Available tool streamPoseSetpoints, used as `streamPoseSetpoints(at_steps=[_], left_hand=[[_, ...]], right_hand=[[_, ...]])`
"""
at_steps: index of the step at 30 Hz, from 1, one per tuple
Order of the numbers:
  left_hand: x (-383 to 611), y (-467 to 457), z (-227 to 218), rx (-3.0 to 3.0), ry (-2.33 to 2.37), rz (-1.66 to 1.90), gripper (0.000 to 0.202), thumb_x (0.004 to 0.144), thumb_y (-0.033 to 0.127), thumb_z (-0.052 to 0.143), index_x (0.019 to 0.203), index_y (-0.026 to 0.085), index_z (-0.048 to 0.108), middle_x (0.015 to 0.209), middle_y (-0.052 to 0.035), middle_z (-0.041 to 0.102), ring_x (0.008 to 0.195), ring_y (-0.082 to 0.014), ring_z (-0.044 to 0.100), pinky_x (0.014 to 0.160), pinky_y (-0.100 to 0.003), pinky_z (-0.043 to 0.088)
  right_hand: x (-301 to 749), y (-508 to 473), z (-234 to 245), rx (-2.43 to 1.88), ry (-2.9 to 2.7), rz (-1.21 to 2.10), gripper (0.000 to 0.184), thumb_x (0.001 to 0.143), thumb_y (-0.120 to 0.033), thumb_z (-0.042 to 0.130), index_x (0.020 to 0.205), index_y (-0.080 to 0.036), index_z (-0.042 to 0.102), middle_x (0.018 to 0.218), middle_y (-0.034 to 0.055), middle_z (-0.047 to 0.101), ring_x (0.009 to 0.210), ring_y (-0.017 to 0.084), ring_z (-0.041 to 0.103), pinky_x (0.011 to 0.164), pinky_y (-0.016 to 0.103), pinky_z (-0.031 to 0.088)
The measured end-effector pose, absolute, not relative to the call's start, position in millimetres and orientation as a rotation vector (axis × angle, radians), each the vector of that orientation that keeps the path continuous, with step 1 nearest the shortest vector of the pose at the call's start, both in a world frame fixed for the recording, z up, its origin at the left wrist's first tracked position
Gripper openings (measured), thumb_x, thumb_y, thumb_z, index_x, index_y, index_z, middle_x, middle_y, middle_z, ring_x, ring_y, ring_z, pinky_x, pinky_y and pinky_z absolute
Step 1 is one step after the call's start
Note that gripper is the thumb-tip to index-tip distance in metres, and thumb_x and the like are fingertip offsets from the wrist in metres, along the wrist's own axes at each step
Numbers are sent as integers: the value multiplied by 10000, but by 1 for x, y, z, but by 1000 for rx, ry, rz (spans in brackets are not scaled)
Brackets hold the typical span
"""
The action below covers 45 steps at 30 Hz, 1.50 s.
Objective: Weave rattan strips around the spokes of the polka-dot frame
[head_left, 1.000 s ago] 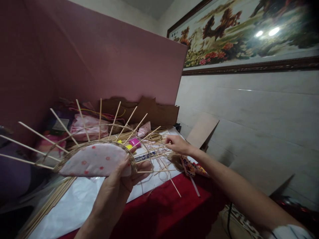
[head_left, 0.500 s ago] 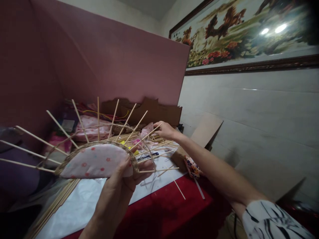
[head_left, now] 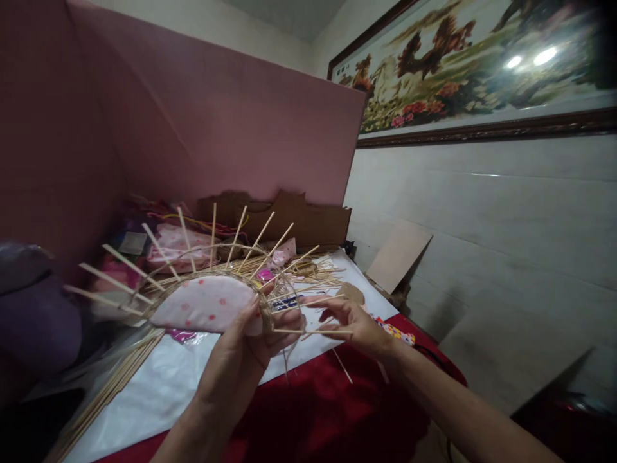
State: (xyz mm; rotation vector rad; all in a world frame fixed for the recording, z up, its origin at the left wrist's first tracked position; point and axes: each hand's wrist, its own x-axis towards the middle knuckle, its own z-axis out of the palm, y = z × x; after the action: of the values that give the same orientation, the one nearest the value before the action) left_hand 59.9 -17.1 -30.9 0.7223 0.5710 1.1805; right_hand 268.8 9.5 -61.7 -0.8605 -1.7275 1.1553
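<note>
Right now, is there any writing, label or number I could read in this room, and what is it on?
Nothing here can be read.
Painting: small marks in its upper left corner, too small to read.
Grey tag: blurred, unreadable.
Blue-and-white strip: print blurred, unreadable.
Basket base in the left hand: pink dots only, no writing.

A basket base (head_left: 207,303) is held above a table (head_left: 318,411), with the left hand (head_left: 238,363) gripping its right edge. Just right of it, the right hand (head_left: 359,325) touches one of its spokes (head_left: 294,332). A sheet (head_left: 159,386) lies on the table below, with loose sticks (head_left: 103,392) along its left edge. Cardboard (head_left: 289,215) stands behind, against a partition (head_left: 216,122). A framed picture (head_left: 482,71) hangs on the wall at right.
</note>
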Motion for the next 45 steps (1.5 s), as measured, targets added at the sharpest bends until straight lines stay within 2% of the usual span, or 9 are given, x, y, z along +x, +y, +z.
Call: streamPoseSetpoints(at_steps=[3,8,13,15,20,24,30,34,45], left_hand=[[61,-18,-24,713,544,1167,435,890,247,373,1317,170,349,775,-134,722,794,-246,684,758,-391,511],[64,-22,-6,725,504,1179,392,883,243,388,1269,178,411,806,-137,720,784,-244,685,806,-448,490],[66,-20,3,696,492,1127,307,883,251,396,1169,173,478,817,-163,715,777,-244,685,808,-451,489],[65,-19,3,671,501,1120,277,880,253,406,1131,176,494,834,-174,712,787,-247,684,805,-443,491],[61,-18,-2,600,493,1084,156,870,246,429,939,185,554,820,-182,711,798,-262,684,782,-462,501],[56,-17,-5,565,493,1046,137,859,251,454,794,178,550,827,-195,708,774,-267,687,767,-449,509],[49,-20,-11,631,503,1001,161,857,312,460,839,183,556,863,-159,710,754,-261,689,631,-361,541],[47,-21,-13,678,536,1036,207,868,317,443,1012,191,525,860,-156,711,725,-235,691,635,-343,538],[44,-16,-16,649,547,1055,213,878,311,419,936,150,547,884,-173,709,747,-237,689,652,-332,545]], right_hand=[[260,2,-63,-632,-1675,1325,523,652,-260,734,1149,-265,572,1305,49,484,1213,219,391,962,375,325],[250,-4,-56,-479,-1472,1558,596,615,-264,765,1166,-276,538,1245,49,519,1111,215,475,939,392,347],[238,-14,-49,-483,-1560,1625,395,626,-334,761,957,-201,592,829,10,587,740,127,540,681,274,431],[240,-16,-52,-612,-1561,1615,276,712,-394,684,838,-164,599,647,-31,510,554,70,459,538,213,378],[251,-16,-57,-795,-1528,1487,316,784,-449,586,736,-136,594,479,-78,365,394,37,275,378,194,196],[250,-13,-55,-932,-1580,1370,326,771,-459,592,699,-140,603,462,-78,354,396,42,232,380,206,153],[248,-7,-51,-993,-1706,1162,295,753,-426,618,677,-141,625,575,-29,477,530,74,357,491,215,262],[253,-8,-51,-1026,-1764,1109,271,750,-406,623,687,-143,643,567,-32,469,524,77,350,492,220,254],[260,-32,-55,-968,-1761,1376,277,721,-394,651,640,-131,616,550,-34,479,504,64,356,484,214,256]])
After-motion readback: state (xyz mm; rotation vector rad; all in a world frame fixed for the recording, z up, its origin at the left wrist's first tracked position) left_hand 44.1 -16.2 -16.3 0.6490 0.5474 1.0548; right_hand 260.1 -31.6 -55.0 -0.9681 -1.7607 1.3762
